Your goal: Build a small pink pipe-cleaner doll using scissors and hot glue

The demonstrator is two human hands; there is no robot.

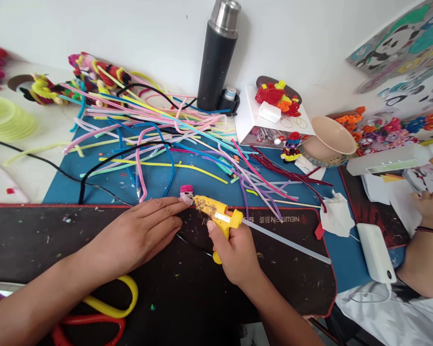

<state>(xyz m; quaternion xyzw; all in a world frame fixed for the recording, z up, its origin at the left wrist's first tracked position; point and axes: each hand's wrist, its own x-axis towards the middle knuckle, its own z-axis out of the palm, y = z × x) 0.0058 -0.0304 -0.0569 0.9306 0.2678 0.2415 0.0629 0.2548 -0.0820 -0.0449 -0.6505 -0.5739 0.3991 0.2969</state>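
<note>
My right hand is wrapped round the handle of a yellow glue gun. A long translucent glue stick sticks out of its back end. The gun's nozzle touches or nearly touches a small pink and white piece at the back edge of the black mat. My left hand has its fingers pressed together, with the fingertips at the left side of that small piece. The underside of the left fingers and the thumb are hidden.
Many pipe cleaners cover the blue mat behind. A black thermos stands by the wall, a white box to its right. Scissors lie front left, partly under my left forearm. Another person's hand and a power bank are at right.
</note>
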